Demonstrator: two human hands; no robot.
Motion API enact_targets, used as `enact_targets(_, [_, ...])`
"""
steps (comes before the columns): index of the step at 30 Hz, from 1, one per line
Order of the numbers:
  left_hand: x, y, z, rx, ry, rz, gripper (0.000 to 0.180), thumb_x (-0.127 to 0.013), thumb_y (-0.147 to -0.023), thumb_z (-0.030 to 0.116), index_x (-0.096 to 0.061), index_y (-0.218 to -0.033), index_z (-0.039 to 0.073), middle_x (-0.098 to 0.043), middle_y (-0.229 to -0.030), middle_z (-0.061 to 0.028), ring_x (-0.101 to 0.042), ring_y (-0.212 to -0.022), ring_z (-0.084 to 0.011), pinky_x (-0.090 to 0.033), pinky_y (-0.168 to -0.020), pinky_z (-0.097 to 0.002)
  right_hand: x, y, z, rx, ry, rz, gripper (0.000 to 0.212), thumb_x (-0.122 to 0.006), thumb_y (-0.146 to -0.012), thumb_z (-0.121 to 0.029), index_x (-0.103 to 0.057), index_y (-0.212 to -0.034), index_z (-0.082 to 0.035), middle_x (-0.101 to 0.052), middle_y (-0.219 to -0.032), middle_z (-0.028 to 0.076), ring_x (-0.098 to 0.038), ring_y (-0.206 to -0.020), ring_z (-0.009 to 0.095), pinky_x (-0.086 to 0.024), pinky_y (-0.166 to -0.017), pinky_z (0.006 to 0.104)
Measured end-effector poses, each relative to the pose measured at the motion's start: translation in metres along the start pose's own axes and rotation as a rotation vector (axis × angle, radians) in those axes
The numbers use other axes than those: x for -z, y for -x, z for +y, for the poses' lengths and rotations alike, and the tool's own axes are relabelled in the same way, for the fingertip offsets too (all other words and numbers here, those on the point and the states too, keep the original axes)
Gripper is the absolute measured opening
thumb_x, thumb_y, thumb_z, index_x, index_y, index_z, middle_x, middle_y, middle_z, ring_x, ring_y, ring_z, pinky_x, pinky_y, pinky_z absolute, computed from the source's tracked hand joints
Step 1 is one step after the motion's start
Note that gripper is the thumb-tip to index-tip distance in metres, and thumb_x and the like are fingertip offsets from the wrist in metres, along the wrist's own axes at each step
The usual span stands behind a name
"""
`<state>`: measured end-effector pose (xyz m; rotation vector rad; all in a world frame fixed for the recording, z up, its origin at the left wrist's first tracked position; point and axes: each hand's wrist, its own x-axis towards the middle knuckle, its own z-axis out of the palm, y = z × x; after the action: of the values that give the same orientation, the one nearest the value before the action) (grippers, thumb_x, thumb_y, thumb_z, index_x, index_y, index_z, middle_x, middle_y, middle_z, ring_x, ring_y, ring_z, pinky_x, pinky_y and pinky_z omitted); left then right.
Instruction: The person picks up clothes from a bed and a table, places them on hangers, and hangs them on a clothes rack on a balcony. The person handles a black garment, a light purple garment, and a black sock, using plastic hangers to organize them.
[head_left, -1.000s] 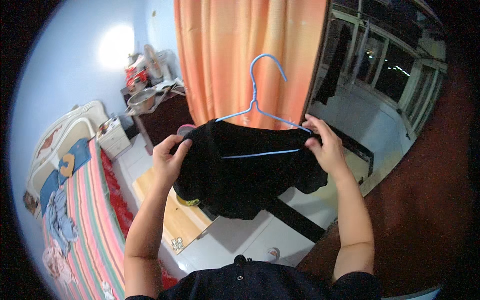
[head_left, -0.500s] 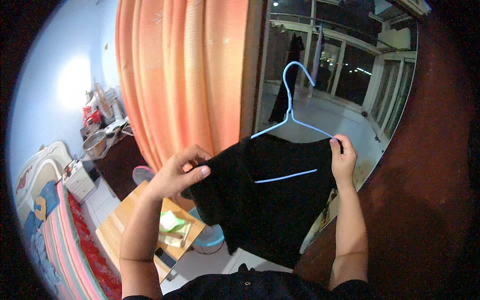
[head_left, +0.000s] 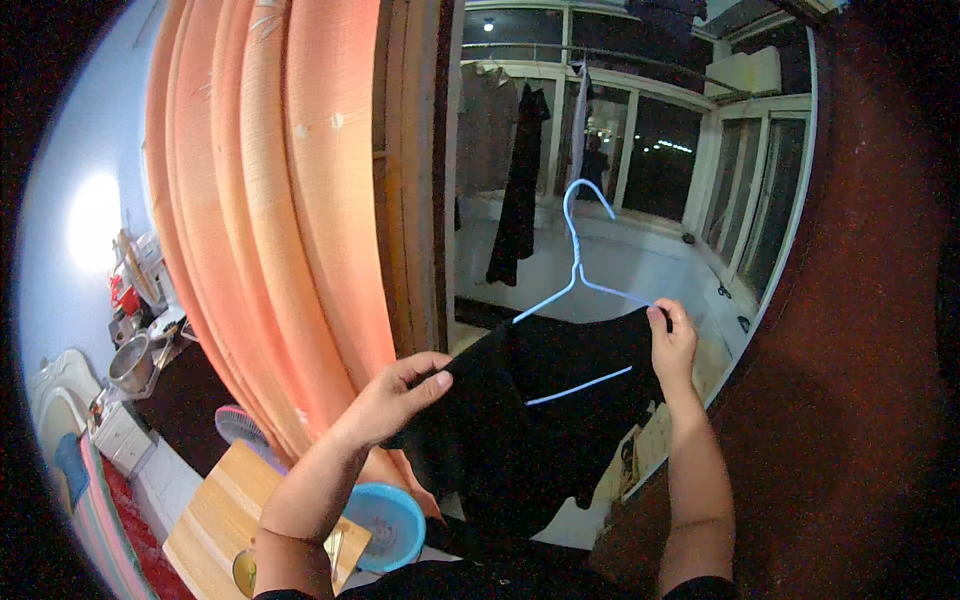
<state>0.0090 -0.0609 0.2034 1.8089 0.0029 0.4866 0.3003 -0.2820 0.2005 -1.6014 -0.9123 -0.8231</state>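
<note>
A black shirt [head_left: 480,440] hangs on a light-blue hanger [head_left: 577,275] held up in front of me. The hook points up, and the hanger's bottom bar shows through the wide neck opening. My left hand [head_left: 400,400] pinches the shirt at its left shoulder, thumb on top. At the other shoulder, my right hand [head_left: 675,345] grips the cloth near the end of the hanger's arm. Folds of cloth hide the hanger's left end.
Ahead, a doorway opens on a balcony with windows and a hanging black garment [head_left: 517,190]. An orange curtain [head_left: 270,200] hangs left of it. Below stand a wooden table [head_left: 215,510] and a blue basin [head_left: 385,530]. A dark brown surface [head_left: 790,400] lies right.
My view has shifted toward the balcony doorway, so the curtain and table sit further left. The shirt and hanger appear lower in view; both hands keep their hold.
</note>
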Motion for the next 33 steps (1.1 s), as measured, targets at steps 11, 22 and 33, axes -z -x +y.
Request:
enact_targets(11, [0.017, -0.105, -0.027, 0.147, 0.584, 0.011, 0.027, -0.054, -0.087, 0.017, -0.053, -0.108, 0.001, -0.060, -0.098, -0.0059, -0.058, -0.088, -0.0128, -0.045, -0.079, -0.0248, -0.087, -0.052, 0.099, -0.025, -0.038, 0.056, 0.016, -0.061, -0.079, -0.013, -0.056, -0.089, -0.001, -0.059, -0.087, 0.011, -0.055, -0.082, 0.025, -0.042, -0.074, 0.0320])
enact_targets(22, [-0.017, -0.235, -0.061, 0.140, 0.743, 0.117, 0.029, -0.053, -0.086, 0.014, -0.051, -0.110, -0.002, -0.060, -0.099, -0.0080, -0.060, -0.088, -0.0153, -0.047, -0.079, -0.0264, -0.126, -0.087, 0.294, -0.488, -0.619, -0.336, 0.071, -0.063, -0.079, -0.014, -0.021, -0.137, -0.009, -0.033, -0.131, 0.013, -0.033, -0.121, 0.023, -0.026, -0.101, 0.0349])
enact_targets(33, [-0.108, -0.400, -0.094, -0.032, 0.547, 0.169, 0.033, -0.054, -0.086, 0.015, -0.050, -0.114, -0.001, -0.059, -0.105, -0.0076, -0.058, -0.092, -0.0138, -0.046, -0.083, -0.0268, -0.160, -0.068, 0.519, -1.272, -0.605, -0.730, 0.077, -0.058, -0.085, -0.019, -0.005, -0.140, -0.011, -0.026, -0.137, 0.012, -0.033, -0.120, 0.020, -0.032, -0.095, 0.0311])
